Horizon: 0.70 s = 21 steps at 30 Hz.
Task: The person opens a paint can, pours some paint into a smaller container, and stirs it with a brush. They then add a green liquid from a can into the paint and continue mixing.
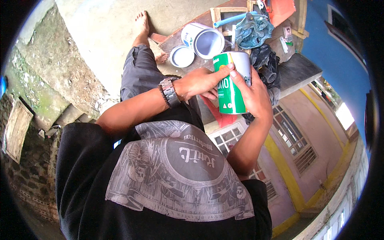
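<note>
I hold a green and white can (231, 94) in front of my chest with both hands. My left hand (200, 83), below a wristwatch, grips its left side, the thumb lying across the label and some fingers curled lower down. My right hand (257, 96) wraps the right side, its thumb pressed on the front near my left thumb. The far fingers of that hand are hidden behind the can. Just beyond the can, an open white paint tin (191, 33) lies tipped toward me with a greyish inside. Its round pale lid (182, 56) lies to the left of it.
A crumpled blue plastic bag (254, 32), a light-blue tube (234, 19) and a black plastic bag (265, 60) lie right of the tin on a worn wooden surface (173, 39). An orange-red plastic object (281, 12) sits farther back. My bare foot (142, 24) rests on concrete.
</note>
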{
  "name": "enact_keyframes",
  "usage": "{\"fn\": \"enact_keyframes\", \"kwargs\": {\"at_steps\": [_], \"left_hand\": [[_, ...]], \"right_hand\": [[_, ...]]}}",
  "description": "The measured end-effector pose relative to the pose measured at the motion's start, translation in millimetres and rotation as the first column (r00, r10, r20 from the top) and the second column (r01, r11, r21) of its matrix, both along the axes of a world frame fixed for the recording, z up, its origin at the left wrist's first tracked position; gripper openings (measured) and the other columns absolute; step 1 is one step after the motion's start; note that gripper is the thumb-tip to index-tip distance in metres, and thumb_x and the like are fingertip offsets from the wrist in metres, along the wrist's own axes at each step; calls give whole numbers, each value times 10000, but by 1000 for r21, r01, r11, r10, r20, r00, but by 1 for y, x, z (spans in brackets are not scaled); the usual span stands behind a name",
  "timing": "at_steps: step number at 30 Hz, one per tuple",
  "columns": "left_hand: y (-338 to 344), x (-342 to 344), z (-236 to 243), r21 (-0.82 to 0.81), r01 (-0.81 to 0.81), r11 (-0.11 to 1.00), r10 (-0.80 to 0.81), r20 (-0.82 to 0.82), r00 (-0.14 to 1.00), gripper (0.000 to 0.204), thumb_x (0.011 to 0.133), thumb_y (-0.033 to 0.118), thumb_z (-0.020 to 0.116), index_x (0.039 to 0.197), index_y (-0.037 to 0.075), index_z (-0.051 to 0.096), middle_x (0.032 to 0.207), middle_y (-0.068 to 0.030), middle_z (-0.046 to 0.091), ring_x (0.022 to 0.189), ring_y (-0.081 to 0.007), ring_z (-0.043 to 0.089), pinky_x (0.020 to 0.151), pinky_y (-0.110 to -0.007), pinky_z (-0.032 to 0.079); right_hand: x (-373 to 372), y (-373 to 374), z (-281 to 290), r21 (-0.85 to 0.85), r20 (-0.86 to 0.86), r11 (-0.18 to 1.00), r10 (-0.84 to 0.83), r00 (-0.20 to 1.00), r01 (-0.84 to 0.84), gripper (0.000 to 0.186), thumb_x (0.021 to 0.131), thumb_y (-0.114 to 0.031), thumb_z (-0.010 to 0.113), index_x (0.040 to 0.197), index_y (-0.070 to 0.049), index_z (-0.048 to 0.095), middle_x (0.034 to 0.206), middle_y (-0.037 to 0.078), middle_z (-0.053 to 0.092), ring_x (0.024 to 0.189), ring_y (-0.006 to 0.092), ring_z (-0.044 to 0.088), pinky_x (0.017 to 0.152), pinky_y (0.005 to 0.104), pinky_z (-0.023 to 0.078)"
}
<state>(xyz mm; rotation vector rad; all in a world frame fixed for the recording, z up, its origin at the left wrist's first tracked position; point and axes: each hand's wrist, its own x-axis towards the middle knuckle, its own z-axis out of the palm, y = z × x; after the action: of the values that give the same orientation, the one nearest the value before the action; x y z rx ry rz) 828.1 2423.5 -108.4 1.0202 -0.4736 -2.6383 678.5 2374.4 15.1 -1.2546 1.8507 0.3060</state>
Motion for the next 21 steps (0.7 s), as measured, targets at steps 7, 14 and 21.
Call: {"fn": "enact_keyframes", "kwargs": {"at_steps": [7, 14, 21], "left_hand": [[5, 11, 8, 57, 27, 998, -27, -3, 1000, 1086, 807, 817, 448, 1189, -196, 524, 1054, -295, 612, 939, -315, 668, 817, -380, 596], [4, 20, 20, 8, -57, 998, 56, 115, 992, 1064, 784, 842, 446, 1107, -161, 596, 968, -226, 667, 837, -278, 711, 741, -339, 596], [4, 8, 11, 20, -38, 999, 36, 67, 997, 1052, 807, 820, 446, 1135, -170, 578, 1005, -230, 646, 865, -275, 689, 750, -352, 601]], "right_hand": [[4, 5, -5, 47, -6, 998, 33, 999, -33, 865, 798, -658, 628, 1332, 3, 466, 1137, 292, 630, 1082, 418, 620, 916, 462, 468], [7, 2, -8, 8, 20, 998, 58, 998, -58, 883, 793, -662, 630, 1336, 12, 461, 1137, 293, 629, 1075, 417, 622, 918, 459, 470], [3, 0, -3, 17, -20, 999, 28, 999, -28, 879, 785, -672, 636, 1297, 28, 498, 1114, 285, 642, 1070, 413, 626, 909, 448, 477]]}}
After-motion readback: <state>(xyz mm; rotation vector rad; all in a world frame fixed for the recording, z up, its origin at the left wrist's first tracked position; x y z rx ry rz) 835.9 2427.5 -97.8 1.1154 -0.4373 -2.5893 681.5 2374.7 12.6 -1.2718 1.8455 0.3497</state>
